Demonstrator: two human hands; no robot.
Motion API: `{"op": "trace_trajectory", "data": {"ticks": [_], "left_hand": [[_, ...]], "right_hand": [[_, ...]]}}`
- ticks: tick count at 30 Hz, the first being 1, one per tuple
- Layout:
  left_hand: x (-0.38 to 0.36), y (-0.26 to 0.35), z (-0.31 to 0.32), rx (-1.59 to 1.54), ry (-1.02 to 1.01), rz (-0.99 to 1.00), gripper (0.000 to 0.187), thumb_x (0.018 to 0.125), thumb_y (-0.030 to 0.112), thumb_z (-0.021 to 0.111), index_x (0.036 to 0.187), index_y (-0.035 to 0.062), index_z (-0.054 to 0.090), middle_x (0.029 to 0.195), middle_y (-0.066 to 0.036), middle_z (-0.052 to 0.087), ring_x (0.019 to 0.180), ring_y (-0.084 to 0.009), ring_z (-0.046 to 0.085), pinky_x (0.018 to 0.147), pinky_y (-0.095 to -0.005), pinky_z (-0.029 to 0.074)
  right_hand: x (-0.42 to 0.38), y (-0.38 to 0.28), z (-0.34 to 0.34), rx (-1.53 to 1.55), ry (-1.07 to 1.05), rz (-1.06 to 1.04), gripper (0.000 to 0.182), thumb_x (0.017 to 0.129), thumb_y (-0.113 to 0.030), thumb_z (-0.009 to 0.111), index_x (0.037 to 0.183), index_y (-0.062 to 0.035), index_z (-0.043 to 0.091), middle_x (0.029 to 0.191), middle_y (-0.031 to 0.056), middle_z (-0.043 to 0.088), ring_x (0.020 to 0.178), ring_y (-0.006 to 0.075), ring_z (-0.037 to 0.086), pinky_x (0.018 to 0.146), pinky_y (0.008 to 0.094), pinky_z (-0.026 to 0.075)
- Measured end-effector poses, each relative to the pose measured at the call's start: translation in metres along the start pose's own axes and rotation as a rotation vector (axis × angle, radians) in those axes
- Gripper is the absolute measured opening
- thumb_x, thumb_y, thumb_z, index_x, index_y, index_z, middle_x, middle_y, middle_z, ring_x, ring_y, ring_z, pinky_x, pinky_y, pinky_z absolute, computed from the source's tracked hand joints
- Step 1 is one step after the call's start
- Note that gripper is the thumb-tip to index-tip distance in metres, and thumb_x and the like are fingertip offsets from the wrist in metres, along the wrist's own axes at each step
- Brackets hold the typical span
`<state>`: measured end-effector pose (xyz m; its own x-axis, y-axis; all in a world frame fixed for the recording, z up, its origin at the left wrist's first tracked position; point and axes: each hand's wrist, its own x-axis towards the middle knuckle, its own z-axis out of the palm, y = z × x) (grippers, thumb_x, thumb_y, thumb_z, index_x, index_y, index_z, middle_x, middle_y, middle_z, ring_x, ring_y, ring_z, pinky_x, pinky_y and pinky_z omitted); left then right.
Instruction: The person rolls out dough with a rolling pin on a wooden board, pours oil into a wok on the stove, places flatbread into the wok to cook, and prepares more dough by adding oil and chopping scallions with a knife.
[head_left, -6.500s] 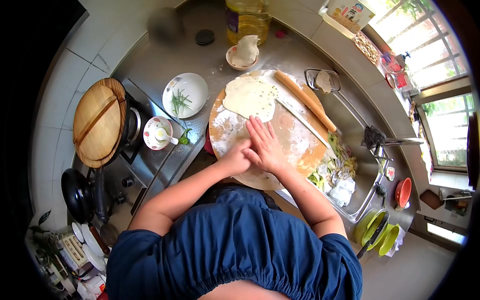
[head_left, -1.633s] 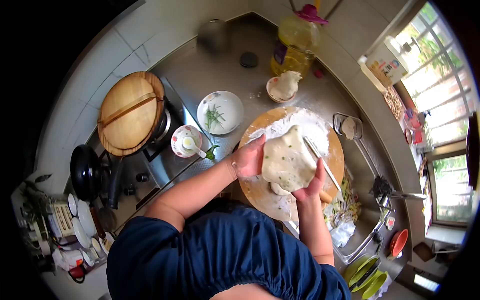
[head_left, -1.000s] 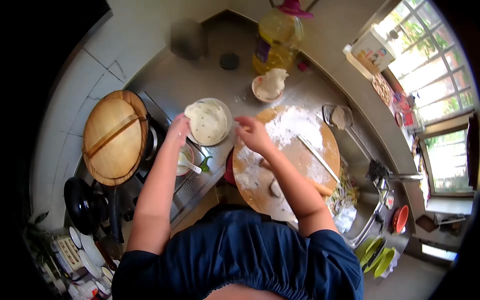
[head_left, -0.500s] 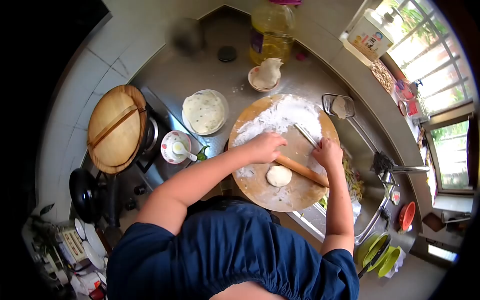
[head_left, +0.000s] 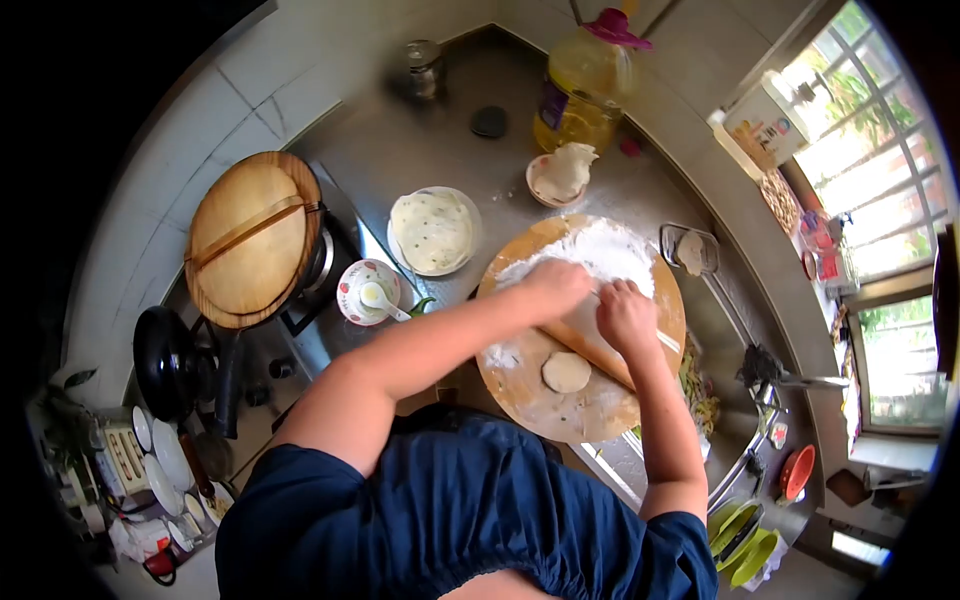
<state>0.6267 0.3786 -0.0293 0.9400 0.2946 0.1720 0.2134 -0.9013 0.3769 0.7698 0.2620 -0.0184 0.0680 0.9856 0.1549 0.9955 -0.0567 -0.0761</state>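
Note:
A round wooden board (head_left: 520, 400) dusted with white flour (head_left: 610, 250) lies in front of me. My left hand (head_left: 560, 286) is over its middle, fingers curled in close to my right hand; what they pinch is hidden. My right hand (head_left: 627, 316) is closed around a thin pale stick (head_left: 668, 341), whose end juts out past the hand to the right. Below both hands a wooden rolling pin (head_left: 592, 352) lies slantwise on the board, untouched as far as I can see. Beside it, nearer me, rests a flattened round of dough (head_left: 566, 372).
Left of the board stand a bowl with a speckled dough sheet (head_left: 432, 232), a bowl with a spoon (head_left: 368, 292) and a lidded pan (head_left: 250, 240). Behind are a small bowl heaped with dough (head_left: 562, 175) and an oil jug (head_left: 590, 90). The sink (head_left: 735, 400) is right.
My hands have come together over the board, the right one moving left with the stick, which now slants behind it. The dough round looks flatter. The whole view has shifted slightly.

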Motion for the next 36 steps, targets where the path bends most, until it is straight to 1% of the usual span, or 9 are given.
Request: {"op": "trace_trajectory", "data": {"ticks": [4, 7, 9, 10, 15, 20, 28, 31, 36], "left_hand": [[-0.029, -0.057, -0.03, -0.051, 0.025, -0.227, 0.017, 0.084, 0.013, 0.047, 0.082, 0.0057, 0.063, 0.086, -0.016, 0.062, 0.083, -0.0359, 0.061, 0.071, -0.045, 0.049], [-0.079, -0.137, -0.046, 0.061, 0.141, -0.309, 0.016, 0.085, 0.01, 0.05, 0.084, 0.0027, 0.063, 0.088, -0.018, 0.063, 0.085, -0.0367, 0.062, 0.074, -0.045, 0.049], [-0.099, -0.155, -0.074, 0.206, -0.033, -0.603, 0.014, 0.082, 0.005, 0.049, 0.085, 0.0033, 0.063, 0.091, -0.02, 0.065, 0.087, -0.0391, 0.063, 0.076, -0.0473, 0.05], [-0.114, -0.175, -0.071, 0.268, -0.017, -0.58, 0.015, 0.082, 0.004, 0.048, 0.086, 0.0026, 0.062, 0.09, -0.021, 0.065, 0.087, -0.04, 0.063, 0.076, -0.0482, 0.051], [-0.137, -0.198, -0.058, 0.275, -0.09, -0.72, 0.015, 0.082, 0.006, 0.05, 0.087, 0.001, 0.063, 0.093, -0.024, 0.064, 0.089, -0.0406, 0.063, 0.078, -0.0487, 0.051], [-0.137, -0.204, -0.042, 0.266, -0.094, -0.867, 0.02, 0.085, 0.009, 0.05, 0.097, 0.0012, 0.064, 0.111, -0.023, 0.057, 0.098, -0.0401, 0.061, 0.084, -0.0472, 0.05], [-0.132, -0.193, -0.048, 0.314, -0.167, -0.894, 0.025, 0.082, 0.01, 0.053, 0.105, 0.0036, 0.062, 0.115, -0.021, 0.055, 0.098, -0.0392, 0.061, 0.084, -0.0473, 0.051], [-0.134, -0.183, -0.059, 0.286, -0.111, -0.893, 0.033, 0.077, 0.01, 0.057, 0.109, 0.0044, 0.06, 0.114, -0.02, 0.054, 0.1, -0.0406, 0.059, 0.086, -0.0475, 0.049], [-0.095, -0.12, -0.065, -0.068, 0.189, -0.432, 0.044, 0.074, 0.014, 0.061, 0.117, 0.0029, 0.059, 0.116, -0.02, 0.057, 0.104, -0.0364, 0.057, 0.094, -0.0405, 0.045]], "right_hand": [[0.018, -0.034, -0.027, 0.015, 0.09, -0.077, 0.037, 0.074, -0.012, 0.058, 0.111, -0.0062, 0.057, 0.104, 0.0088, 0.057, 0.102, 0.0258, 0.052, 0.087, 0.0411, 0.042], [-0.011, -0.03, -0.035, 0.125, 0.21, -0.031, 0.035, 0.077, -0.015, 0.062, 0.11, -0.0063, 0.059, 0.108, 0.0097, 0.057, 0.105, 0.0274, 0.051, 0.089, 0.0403, 0.042], [-0.043, -0.012, -0.015, 0.233, 0.12, 0.026, 0.033, 0.078, -0.022, 0.067, 0.106, -0.0066, 0.061, 0.11, 0.0105, 0.057, 0.107, 0.029, 0.051, 0.092, 0.0399, 0.041], [-0.054, -0.008, -0.015, 0.231, 0.119, 0.041, 0.033, 0.078, -0.022, 0.067, 0.106, -0.0066, 0.061, 0.11, 0.0105, 0.057, 0.107, 0.029, 0.051, 0.092, 0.0399, 0.041], [-0.086, 0.0, -0.016, 0.288, -0.064, 0.097, 0.034, 0.076, -0.028, 0.07, 0.102, -0.0077, 0.063, 0.099, 0.0088, 0.06, 0.1, 0.0282, 0.054, 0.085, 0.038, 0.044], [-0.096, 0.008, -0.001, 0.286, -0.138, 0.028, 0.033, 0.075, -0.025, 0.069, 0.102, -0.0072, 0.063, 0.096, 0.0084, 0.059, 0.099, 0.0275, 0.054, 0.083, 0.037, 0.045], [-0.123, 0.027, -0.02, 0.39, 0.122, 0.277, 0.038, 0.076, -0.009, 0.065, 0.112, -0.0006, 0.056, 0.103, 0.0166, 0.056, 0.098, 0.0353, 0.053, 0.088, 0.0416, 0.044], [-0.123, 0.028, -0.023, 0.34, 0.125, 0.209, 0.038, 0.077, -0.009, 0.066, 0.113, -0.003, 0.058, 0.102, 0.0139, 0.057, 0.096, 0.0337, 0.053, 0.084, 0.0422, 0.045], [-0.086, -0.005, -0.036, 0.208, 0.08, 0.076, 0.034, 0.079, -0.01, 0.065, 0.113, -0.0063, 0.06, 0.1, 0.0096, 0.058, 0.094, 0.0299, 0.053, 0.082, 0.0405, 0.043]]}}
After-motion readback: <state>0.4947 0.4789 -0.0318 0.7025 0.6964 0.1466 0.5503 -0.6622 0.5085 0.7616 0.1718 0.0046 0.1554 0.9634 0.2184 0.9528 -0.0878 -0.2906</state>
